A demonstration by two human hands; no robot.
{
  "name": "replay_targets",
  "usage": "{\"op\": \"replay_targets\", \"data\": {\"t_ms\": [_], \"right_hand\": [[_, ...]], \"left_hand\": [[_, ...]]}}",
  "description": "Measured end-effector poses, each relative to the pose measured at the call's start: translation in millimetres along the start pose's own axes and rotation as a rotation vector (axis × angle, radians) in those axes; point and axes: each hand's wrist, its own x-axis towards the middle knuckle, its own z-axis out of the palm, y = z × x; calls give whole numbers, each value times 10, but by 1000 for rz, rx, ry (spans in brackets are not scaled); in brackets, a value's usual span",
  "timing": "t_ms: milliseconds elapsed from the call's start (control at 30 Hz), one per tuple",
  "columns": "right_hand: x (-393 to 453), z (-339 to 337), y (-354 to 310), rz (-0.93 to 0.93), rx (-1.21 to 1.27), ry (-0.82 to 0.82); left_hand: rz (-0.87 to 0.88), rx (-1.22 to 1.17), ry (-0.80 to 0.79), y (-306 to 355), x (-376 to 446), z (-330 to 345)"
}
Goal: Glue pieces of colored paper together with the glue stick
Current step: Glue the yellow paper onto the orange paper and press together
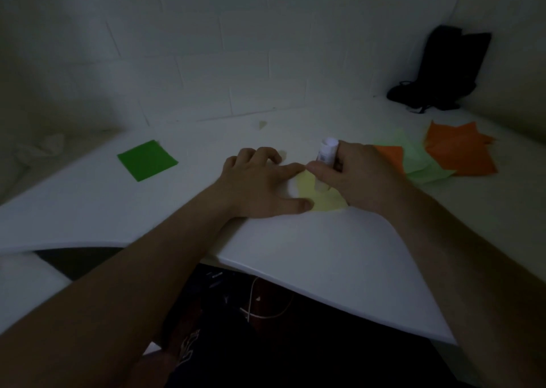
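At mid-bench (295,254): yellow paper (320,197) pinned flat under spread fingers of left hand (260,186), grip apart; glue stick (326,151) upright, tip on the sheet, clamped in curled grip of right hand (360,177). Step, apparently: spreading glue. Next, probably: lifting stick, fetching a piece from orange paper (461,151) or green paper (147,160), pressing it on.

My left hand (260,180) presses pale yellow paper sheet (322,195) flat; right hand (354,175) grips white glue stick (326,151) over it.
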Motion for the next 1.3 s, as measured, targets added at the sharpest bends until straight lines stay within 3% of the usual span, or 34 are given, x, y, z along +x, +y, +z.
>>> {"op": "replay_targets", "data": {"t_ms": [467, 700, 833, 1300], "right_hand": [[11, -84, 205, 28, -84, 43], [-13, -113, 150, -52, -225, 186], [8, -73, 7, -12, -94, 268], [16, 91, -89, 21, 5, 59]], "left_hand": [[9, 8, 14, -22, 2, 30], [28, 14, 7, -14, -12, 12], [28, 18, 13, -17, -8, 11], [-18, -138, 120, -29, -47, 46]]}}
